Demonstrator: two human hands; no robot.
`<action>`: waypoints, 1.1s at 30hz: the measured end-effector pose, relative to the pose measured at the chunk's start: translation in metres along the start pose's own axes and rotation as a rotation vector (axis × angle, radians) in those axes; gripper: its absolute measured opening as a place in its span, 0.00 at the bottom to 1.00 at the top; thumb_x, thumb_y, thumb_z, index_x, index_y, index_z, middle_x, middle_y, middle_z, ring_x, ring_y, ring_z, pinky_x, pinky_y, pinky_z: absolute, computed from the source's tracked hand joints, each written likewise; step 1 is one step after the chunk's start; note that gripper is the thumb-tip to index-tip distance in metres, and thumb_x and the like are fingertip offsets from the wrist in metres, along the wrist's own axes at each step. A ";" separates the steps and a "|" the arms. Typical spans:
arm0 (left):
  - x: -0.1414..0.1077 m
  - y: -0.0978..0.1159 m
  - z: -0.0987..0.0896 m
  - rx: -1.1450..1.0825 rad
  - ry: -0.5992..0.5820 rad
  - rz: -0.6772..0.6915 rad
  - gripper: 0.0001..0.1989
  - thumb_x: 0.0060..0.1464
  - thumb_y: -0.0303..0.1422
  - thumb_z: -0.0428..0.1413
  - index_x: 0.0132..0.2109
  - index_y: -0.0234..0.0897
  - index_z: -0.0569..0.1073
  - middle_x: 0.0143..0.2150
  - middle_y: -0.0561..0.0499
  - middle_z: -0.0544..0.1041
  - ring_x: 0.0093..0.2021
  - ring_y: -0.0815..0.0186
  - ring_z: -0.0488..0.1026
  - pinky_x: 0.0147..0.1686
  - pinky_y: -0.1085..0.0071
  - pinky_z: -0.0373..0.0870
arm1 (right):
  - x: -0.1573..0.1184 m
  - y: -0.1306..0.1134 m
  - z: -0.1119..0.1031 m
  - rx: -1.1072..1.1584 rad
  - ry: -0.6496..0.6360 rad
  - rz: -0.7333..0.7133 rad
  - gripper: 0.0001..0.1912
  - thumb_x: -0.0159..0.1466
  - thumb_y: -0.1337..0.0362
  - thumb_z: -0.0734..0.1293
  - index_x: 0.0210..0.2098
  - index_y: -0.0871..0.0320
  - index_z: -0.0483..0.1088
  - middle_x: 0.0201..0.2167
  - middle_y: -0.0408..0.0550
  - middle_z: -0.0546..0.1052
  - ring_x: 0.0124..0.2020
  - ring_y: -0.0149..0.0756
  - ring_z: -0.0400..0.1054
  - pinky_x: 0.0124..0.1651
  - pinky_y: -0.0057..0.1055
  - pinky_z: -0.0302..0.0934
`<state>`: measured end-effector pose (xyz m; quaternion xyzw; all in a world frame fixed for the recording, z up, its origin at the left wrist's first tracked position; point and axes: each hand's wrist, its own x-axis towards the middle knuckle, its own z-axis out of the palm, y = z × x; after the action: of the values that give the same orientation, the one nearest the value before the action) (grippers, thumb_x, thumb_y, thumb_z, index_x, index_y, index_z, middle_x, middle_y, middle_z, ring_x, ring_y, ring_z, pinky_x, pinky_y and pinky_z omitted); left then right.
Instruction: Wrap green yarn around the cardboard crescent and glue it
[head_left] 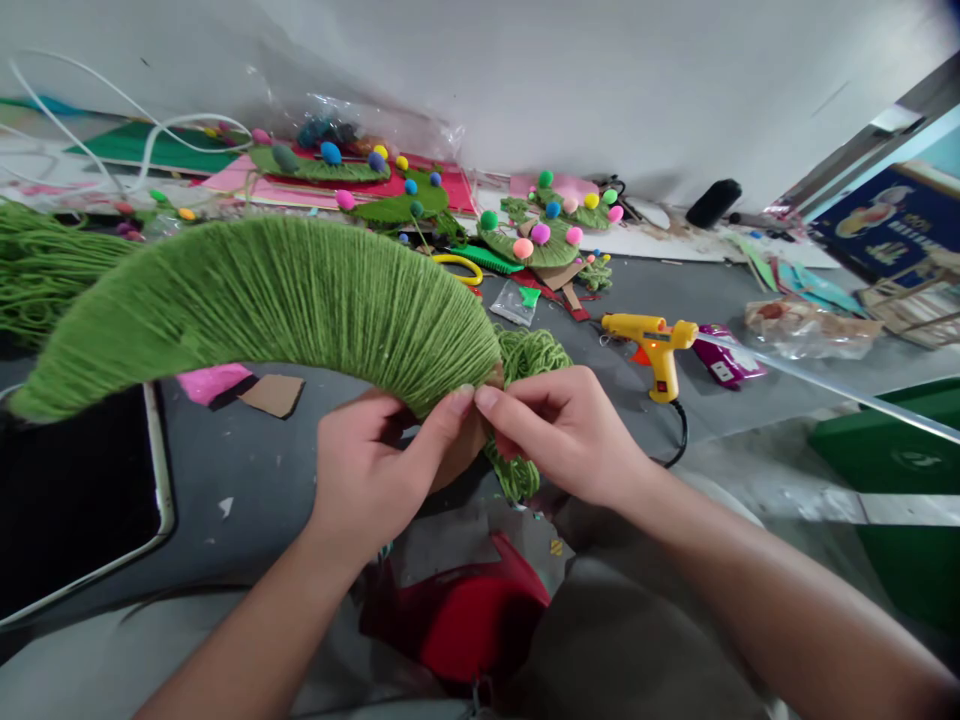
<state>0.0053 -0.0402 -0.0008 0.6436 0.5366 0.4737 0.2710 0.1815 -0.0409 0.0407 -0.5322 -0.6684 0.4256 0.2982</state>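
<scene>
A large crescent shape wound in green yarn (300,300) reaches from the left side to the middle, and bare brown cardboard (461,450) shows at its right end. Gripping that end from below is my left hand (382,460), its thumb pressed on the lower edge. My right hand (562,430) pinches close beside the left thumb, seemingly on the green yarn; the strand itself is too small to make out. Behind my right hand lies a loose bundle of green yarn (532,355), part of it hanging below the fingers.
A yellow glue gun (652,345) with a clear glue stick stands to the right, its cord trailing down. Yarn-wrapped pieces with colourful pom-poms (540,240) lie along the wall. At left are a black-screened tablet (75,500) and more green yarn (45,265). Green bins (892,450) stand at right.
</scene>
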 end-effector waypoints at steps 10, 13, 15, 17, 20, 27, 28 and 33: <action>0.000 -0.004 0.004 -0.071 0.005 -0.028 0.07 0.54 0.37 0.63 0.33 0.40 0.82 0.30 0.54 0.83 0.27 0.67 0.78 0.25 0.74 0.74 | 0.001 0.000 0.000 0.009 -0.014 0.001 0.27 0.68 0.52 0.62 0.17 0.62 0.66 0.14 0.41 0.64 0.17 0.23 0.53 0.20 0.27 0.45; -0.001 -0.004 0.004 -0.072 -0.009 -0.027 0.07 0.55 0.37 0.63 0.33 0.40 0.82 0.30 0.55 0.84 0.28 0.67 0.79 0.26 0.74 0.74 | 0.002 0.001 -0.001 0.008 -0.012 -0.002 0.28 0.69 0.52 0.62 0.17 0.61 0.66 0.14 0.41 0.64 0.17 0.22 0.52 0.20 0.27 0.45; -0.001 -0.004 0.003 -0.067 -0.011 -0.028 0.07 0.55 0.37 0.63 0.33 0.40 0.82 0.31 0.54 0.84 0.28 0.67 0.78 0.26 0.74 0.74 | 0.002 0.001 -0.001 0.005 -0.008 -0.006 0.28 0.69 0.53 0.62 0.16 0.61 0.65 0.14 0.40 0.63 0.17 0.22 0.52 0.20 0.27 0.44; -0.001 -0.003 0.004 -0.070 -0.006 -0.039 0.07 0.55 0.37 0.63 0.33 0.40 0.82 0.31 0.54 0.84 0.28 0.67 0.78 0.27 0.74 0.74 | 0.002 0.002 -0.002 -0.002 0.000 -0.011 0.28 0.68 0.53 0.62 0.16 0.61 0.65 0.13 0.40 0.62 0.17 0.22 0.51 0.19 0.27 0.43; -0.001 -0.002 0.005 -0.082 0.001 -0.073 0.08 0.54 0.38 0.63 0.31 0.39 0.82 0.29 0.54 0.83 0.27 0.67 0.77 0.26 0.74 0.73 | 0.001 0.003 -0.002 -0.007 -0.001 -0.018 0.27 0.68 0.53 0.63 0.17 0.61 0.66 0.13 0.39 0.61 0.16 0.22 0.51 0.19 0.27 0.42; -0.001 -0.004 0.005 -0.078 -0.002 -0.107 0.10 0.53 0.40 0.63 0.29 0.39 0.80 0.26 0.54 0.81 0.25 0.66 0.75 0.23 0.72 0.71 | 0.000 0.004 -0.001 -0.020 0.008 -0.019 0.27 0.69 0.53 0.62 0.17 0.62 0.66 0.13 0.39 0.61 0.17 0.21 0.51 0.20 0.27 0.42; -0.001 -0.004 0.005 -0.071 0.002 -0.104 0.11 0.53 0.40 0.63 0.29 0.39 0.80 0.26 0.54 0.81 0.25 0.67 0.75 0.23 0.72 0.71 | 0.001 0.004 -0.001 -0.020 0.009 -0.020 0.27 0.69 0.53 0.62 0.17 0.62 0.66 0.13 0.39 0.61 0.17 0.21 0.51 0.20 0.27 0.42; 0.000 -0.001 0.004 -0.058 -0.002 -0.085 0.09 0.53 0.39 0.63 0.29 0.40 0.80 0.26 0.54 0.81 0.25 0.66 0.76 0.22 0.72 0.72 | 0.001 0.003 -0.001 -0.014 0.003 -0.006 0.27 0.68 0.53 0.63 0.16 0.61 0.65 0.13 0.39 0.61 0.17 0.22 0.51 0.20 0.27 0.42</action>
<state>0.0087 -0.0392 -0.0033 0.6124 0.5495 0.4765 0.3098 0.1839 -0.0394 0.0381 -0.5328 -0.6725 0.4192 0.2968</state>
